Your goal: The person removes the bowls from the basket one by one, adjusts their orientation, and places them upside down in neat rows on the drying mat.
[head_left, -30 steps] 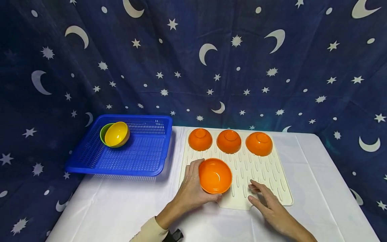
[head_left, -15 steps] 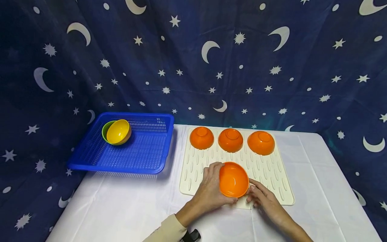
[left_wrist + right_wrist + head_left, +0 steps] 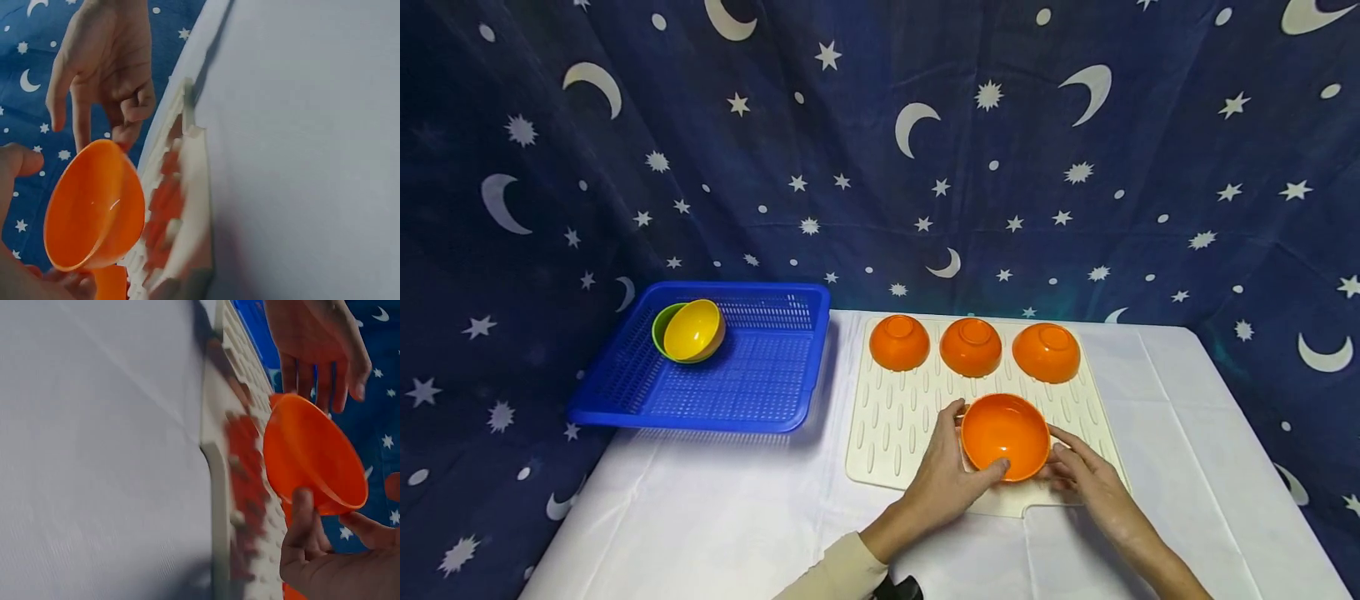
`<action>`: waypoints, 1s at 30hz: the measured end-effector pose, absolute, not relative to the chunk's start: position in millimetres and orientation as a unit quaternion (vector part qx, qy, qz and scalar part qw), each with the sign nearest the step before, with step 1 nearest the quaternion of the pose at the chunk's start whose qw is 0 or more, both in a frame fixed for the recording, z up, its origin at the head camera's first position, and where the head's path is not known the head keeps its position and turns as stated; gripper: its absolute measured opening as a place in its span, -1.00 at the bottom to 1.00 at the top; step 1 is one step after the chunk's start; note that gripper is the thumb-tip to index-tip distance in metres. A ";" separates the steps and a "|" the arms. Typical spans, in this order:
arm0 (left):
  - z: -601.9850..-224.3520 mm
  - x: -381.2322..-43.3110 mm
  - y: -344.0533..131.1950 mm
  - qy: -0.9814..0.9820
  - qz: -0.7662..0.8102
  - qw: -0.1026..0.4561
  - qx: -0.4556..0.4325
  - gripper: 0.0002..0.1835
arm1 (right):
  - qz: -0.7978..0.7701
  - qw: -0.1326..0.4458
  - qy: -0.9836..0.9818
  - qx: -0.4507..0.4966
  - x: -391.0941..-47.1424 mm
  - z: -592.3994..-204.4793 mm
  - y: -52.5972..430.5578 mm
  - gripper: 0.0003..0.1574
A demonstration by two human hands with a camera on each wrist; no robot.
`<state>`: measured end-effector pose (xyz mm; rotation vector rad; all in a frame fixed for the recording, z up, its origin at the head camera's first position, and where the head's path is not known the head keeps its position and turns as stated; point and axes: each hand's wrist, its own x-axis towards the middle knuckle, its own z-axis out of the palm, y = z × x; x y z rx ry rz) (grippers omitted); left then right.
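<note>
An orange bowl [image 3: 1006, 437] is between both hands above the front of the cream drying mat [image 3: 887, 454], its inside facing up toward the head view. My left hand [image 3: 951, 475] holds its left side, thumb laid over the near rim and fingers behind the far left rim. At the right side, my right hand [image 3: 1093, 492] grips with curled fingers partly hidden by the bowl. In the right wrist view, a right fingertip [image 3: 303, 500] presses the bowl's outer wall. Three orange bowls, one of them the left bowl [image 3: 899, 342], lie upside down along the mat's back edge.
A blue plastic basket [image 3: 752, 400] stands at the left of the table. Inside it a yellow bowl [image 3: 695, 331] leans in a green bowl [image 3: 660, 327]. White cloth [image 3: 730, 508] covers the table, and a star-patterned blue curtain [image 3: 850, 125] hangs behind.
The left hand has carried the orange bowl rightward across the mat. The right hand, apart from it a second ago, has met its right side. The overturned bowls and basket stay put.
</note>
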<state>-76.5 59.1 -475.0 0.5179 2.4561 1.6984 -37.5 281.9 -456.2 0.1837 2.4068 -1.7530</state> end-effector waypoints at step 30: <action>-490.9 -104.5 106.4 0.789 0.451 0.167 0.384 -0.44 | -0.576 -0.009 0.817 0.013 -42.9 -497.4 334.9 -0.33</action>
